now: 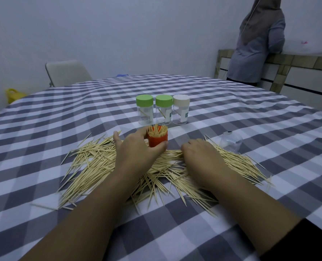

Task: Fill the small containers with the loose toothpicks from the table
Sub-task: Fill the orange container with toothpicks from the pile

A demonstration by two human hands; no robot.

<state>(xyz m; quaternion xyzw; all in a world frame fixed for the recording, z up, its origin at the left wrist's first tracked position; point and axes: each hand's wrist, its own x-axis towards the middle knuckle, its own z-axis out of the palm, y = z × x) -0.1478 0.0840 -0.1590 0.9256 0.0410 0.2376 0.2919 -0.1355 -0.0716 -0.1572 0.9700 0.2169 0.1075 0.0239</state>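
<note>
Loose toothpicks (103, 162) nearest; left hand (135, 149) grips orange container (157, 141), steadying it for filling; right hand (199, 153) flat, uncurled, on pile, likely gathering.

Setting appearing domestic, likely a home dining room: checked tablecloth (231, 113) covering the table, pale chair (66, 72) standing at 11 o'clock, tiled counter (297, 62) running at 2 o'clock, person (258, 48) leaning there

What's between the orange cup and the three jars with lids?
In the head view, only bare checked tablecloth lies between the orange cup and the three jars.
</note>
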